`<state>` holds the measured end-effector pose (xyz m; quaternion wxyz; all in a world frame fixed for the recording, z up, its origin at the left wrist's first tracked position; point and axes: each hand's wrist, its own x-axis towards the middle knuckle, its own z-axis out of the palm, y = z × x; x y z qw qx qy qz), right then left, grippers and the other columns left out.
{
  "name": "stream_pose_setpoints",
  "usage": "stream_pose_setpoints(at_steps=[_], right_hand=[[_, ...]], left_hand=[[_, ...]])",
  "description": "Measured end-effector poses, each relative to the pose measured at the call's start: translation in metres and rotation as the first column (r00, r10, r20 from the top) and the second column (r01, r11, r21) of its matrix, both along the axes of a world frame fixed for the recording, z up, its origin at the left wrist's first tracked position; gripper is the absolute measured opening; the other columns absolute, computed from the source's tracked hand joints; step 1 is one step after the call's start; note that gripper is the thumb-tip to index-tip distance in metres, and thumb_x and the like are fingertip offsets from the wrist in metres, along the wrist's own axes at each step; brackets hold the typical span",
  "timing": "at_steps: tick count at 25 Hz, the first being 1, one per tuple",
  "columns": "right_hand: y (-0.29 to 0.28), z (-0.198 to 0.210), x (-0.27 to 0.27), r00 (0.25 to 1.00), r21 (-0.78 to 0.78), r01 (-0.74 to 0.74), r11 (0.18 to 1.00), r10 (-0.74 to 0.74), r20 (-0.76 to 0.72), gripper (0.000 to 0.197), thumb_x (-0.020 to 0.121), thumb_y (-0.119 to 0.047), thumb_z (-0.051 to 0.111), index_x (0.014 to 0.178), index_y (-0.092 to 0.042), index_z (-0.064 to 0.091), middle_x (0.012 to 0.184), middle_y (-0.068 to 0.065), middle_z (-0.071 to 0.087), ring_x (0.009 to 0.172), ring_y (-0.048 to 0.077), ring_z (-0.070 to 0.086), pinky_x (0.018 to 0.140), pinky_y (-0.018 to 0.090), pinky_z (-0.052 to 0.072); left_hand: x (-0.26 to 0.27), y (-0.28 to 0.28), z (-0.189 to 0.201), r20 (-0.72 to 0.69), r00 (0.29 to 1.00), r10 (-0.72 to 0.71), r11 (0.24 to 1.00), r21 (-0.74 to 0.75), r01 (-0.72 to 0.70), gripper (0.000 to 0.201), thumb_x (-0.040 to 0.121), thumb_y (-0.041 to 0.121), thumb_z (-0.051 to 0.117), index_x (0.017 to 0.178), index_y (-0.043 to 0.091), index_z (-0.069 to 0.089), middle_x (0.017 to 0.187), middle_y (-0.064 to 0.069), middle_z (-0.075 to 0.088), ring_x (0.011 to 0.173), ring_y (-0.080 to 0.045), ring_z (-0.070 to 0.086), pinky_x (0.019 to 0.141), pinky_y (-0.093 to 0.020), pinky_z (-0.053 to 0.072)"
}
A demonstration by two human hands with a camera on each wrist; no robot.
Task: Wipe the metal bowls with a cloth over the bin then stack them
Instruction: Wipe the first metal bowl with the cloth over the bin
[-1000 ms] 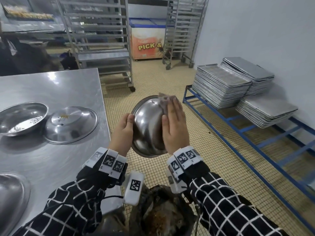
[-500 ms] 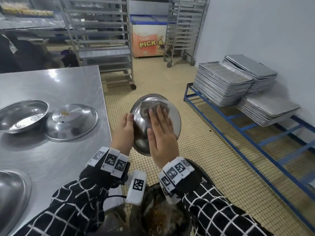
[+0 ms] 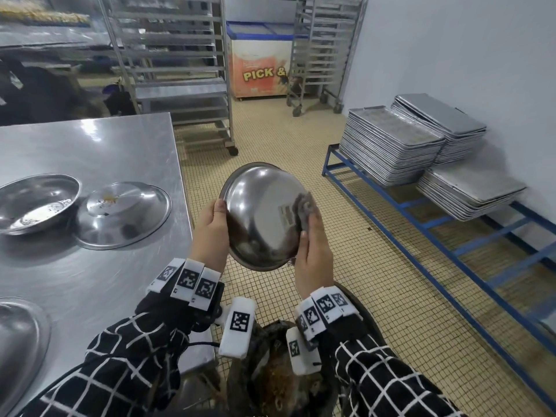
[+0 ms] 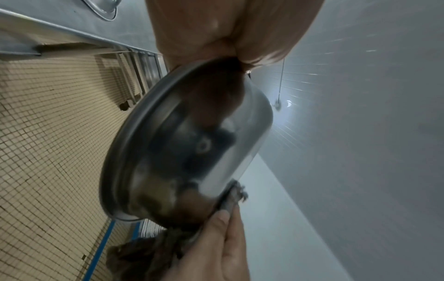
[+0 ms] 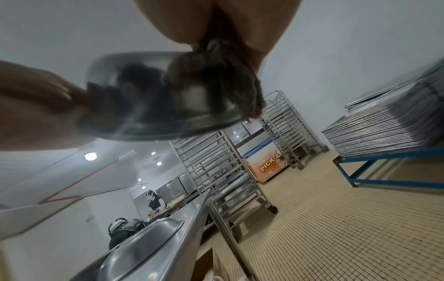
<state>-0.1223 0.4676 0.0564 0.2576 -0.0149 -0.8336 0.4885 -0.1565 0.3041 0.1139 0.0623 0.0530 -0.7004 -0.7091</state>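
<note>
A metal bowl [image 3: 261, 218] is held on edge in the air, its rounded outside toward me, above a bin [image 3: 282, 383] full of brown scraps. My left hand [image 3: 210, 233] grips the bowl's left rim, thumb on the outside. On the bowl's right side my right hand [image 3: 313, 251] presses a grey-brown cloth [image 3: 305, 209] against the outer wall. In the left wrist view the bowl [image 4: 192, 144] shows with the cloth [image 4: 233, 197] at its lower edge. The right wrist view has the bowl [image 5: 153, 102] with the cloth [image 5: 230, 89] bunched under my palm.
The steel table [image 3: 99, 272] on my left bears an upright bowl [image 3: 36, 203] with residue, an upturned bowl [image 3: 123, 215] beside it and another bowl [image 3: 21, 341] at the near edge. Stacked trays [image 3: 391, 145] sit on a blue rack [image 3: 421, 224] at right. Wheeled racks [image 3: 180, 70] stand behind.
My right hand with the cloth slid from the middle of the bowl's outside to its right edge. The bowl tilted a little, showing more of its outside.
</note>
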Motion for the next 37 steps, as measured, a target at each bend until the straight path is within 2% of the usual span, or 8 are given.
stream_pose_setpoints(at_steps=[7, 9, 14, 17, 21, 25, 28, 37], right_hand=[[-0.021, 0.027, -0.007, 0.972, 0.397, -0.073, 0.915, 0.155, -0.179, 0.041, 0.098, -0.024, 0.037, 0.137, -0.015, 0.045, 0.147, 0.006, 0.04, 0.139, 0.022, 0.031, 0.112, 0.038, 0.032], [-0.02, 0.032, -0.013, 0.977, 0.435, -0.025, 0.9, 0.115, -0.182, 0.041, 0.1, -0.03, 0.035, 0.135, -0.013, 0.048, 0.143, 0.006, 0.044, 0.136, 0.021, 0.034, 0.111, 0.041, 0.032], [-0.002, 0.029, -0.012, 0.996, -0.099, 0.022, 0.995, -0.013, 0.093, 0.045, 0.101, -0.034, 0.029, 0.139, -0.015, 0.043, 0.134, 0.003, 0.042, 0.113, 0.009, 0.046, 0.095, 0.031, 0.049], [-0.013, 0.028, 0.003, 0.999, 0.105, -0.048, 0.993, 0.049, -0.015, 0.049, 0.101, -0.039, 0.026, 0.145, -0.019, 0.035, 0.145, 0.002, 0.031, 0.126, 0.007, 0.036, 0.098, 0.014, 0.036], [-0.029, 0.026, 0.0, 0.984, 0.344, -0.014, 0.939, 0.075, -0.163, 0.052, 0.1, -0.041, 0.023, 0.145, -0.019, 0.034, 0.151, 0.002, 0.028, 0.142, 0.02, 0.022, 0.112, 0.043, 0.03], [-0.01, 0.034, -0.006, 0.998, -0.2, 0.068, 0.977, -0.065, 0.025, 0.042, 0.099, -0.048, 0.024, 0.136, -0.038, 0.04, 0.141, -0.005, 0.041, 0.129, 0.017, 0.043, 0.099, 0.04, 0.046], [0.009, 0.031, -0.004, 0.967, -0.61, 0.148, 0.779, 0.015, 0.253, 0.026, 0.1, -0.047, 0.029, 0.098, -0.044, 0.055, 0.107, -0.007, 0.058, 0.104, 0.018, 0.056, 0.083, 0.036, 0.052], [0.037, 0.045, -0.011, 0.976, 0.148, -0.146, 0.978, 0.117, 0.186, 0.032, 0.101, -0.034, 0.033, 0.104, -0.015, 0.058, 0.084, -0.003, 0.059, 0.073, 0.006, 0.054, 0.06, 0.011, 0.042]], left_hand=[[0.01, 0.009, 0.003, -0.123, 0.973, -0.193, 0.928, -0.345, 0.14, 0.025, 0.103, 0.025, 0.038, 0.082, 0.021, 0.051, 0.076, 0.0, 0.058, 0.067, -0.003, 0.056, 0.062, -0.016, 0.046], [0.009, 0.005, 0.001, -0.143, 0.969, -0.201, 0.922, -0.362, 0.137, 0.026, 0.102, 0.027, 0.04, 0.079, 0.023, 0.052, 0.074, -0.001, 0.059, 0.069, -0.01, 0.058, 0.066, -0.026, 0.049], [0.006, -0.008, 0.005, -0.2, 0.967, -0.157, 0.905, -0.421, 0.06, 0.032, 0.103, 0.025, 0.038, 0.072, 0.026, 0.046, 0.067, 0.003, 0.049, 0.065, -0.015, 0.046, 0.066, -0.03, 0.038], [0.004, -0.008, 0.005, -0.207, 0.962, -0.177, 0.865, -0.498, 0.052, 0.032, 0.102, 0.025, 0.038, 0.071, 0.024, 0.044, 0.064, 0.003, 0.047, 0.061, -0.014, 0.045, 0.062, -0.029, 0.037], [0.007, 0.001, 0.002, -0.215, 0.951, -0.223, 0.852, -0.517, 0.083, 0.033, 0.101, 0.028, 0.041, 0.068, 0.025, 0.043, 0.06, 0.005, 0.049, 0.056, -0.015, 0.046, 0.059, -0.037, 0.042], [0.003, -0.007, 0.0, -0.246, 0.95, -0.191, 0.904, -0.422, 0.073, 0.034, 0.101, 0.029, 0.041, 0.069, 0.022, 0.047, 0.061, 0.006, 0.047, 0.059, -0.013, 0.044, 0.063, -0.033, 0.039], [0.0, -0.012, -0.005, -0.209, 0.963, -0.17, 0.952, -0.287, 0.106, 0.031, 0.102, 0.028, 0.04, 0.078, 0.017, 0.055, 0.072, 0.001, 0.054, 0.069, -0.01, 0.05, 0.069, -0.026, 0.04], [0.004, -0.008, -0.012, -0.126, 0.931, -0.344, 0.889, -0.363, 0.279, 0.016, 0.099, 0.035, 0.044, 0.092, 0.033, 0.058, 0.085, 0.01, 0.062, 0.077, -0.001, 0.057, 0.074, -0.021, 0.044]])
